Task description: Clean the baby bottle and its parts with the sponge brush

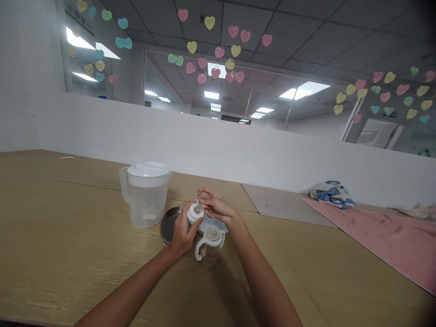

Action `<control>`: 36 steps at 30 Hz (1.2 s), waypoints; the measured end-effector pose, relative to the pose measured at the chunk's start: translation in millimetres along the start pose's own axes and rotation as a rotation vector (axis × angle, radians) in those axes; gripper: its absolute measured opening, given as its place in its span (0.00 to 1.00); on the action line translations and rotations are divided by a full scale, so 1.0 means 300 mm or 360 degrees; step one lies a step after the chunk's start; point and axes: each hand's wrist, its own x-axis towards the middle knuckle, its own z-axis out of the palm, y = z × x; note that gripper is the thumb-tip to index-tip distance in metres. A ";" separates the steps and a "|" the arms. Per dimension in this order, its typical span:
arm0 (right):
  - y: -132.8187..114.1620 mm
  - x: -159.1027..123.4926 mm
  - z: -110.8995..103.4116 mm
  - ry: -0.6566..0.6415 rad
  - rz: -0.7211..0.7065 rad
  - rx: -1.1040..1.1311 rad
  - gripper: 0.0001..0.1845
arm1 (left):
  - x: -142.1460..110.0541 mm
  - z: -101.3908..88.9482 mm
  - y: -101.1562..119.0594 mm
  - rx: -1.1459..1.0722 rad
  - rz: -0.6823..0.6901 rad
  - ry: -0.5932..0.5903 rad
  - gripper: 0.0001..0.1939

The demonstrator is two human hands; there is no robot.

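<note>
My left hand (183,234) is wrapped round a small baby bottle with a white collar (195,212), held above the wooden table (85,254). My right hand (214,206) pinches the clear teat (199,208) at the top of that collar. Just in front stands a second bottle with white handles and a teat (208,247). Behind the hands lies a round metal dish (169,223), partly hidden, with something pale blue (214,223) beside it.
A clear plastic jug with a white lid (146,193) stands left of the hands. A pink mat (384,240) covers the table's right side, with a blue and white cloth (331,191) at its far end. A white partition wall (204,145) runs behind.
</note>
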 end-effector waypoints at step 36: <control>-0.011 -0.004 0.102 0.0349 0.0096 -0.2425 0.27 | 0.031 -0.006 -0.003 0.0162 -0.0401 -0.0105 0.17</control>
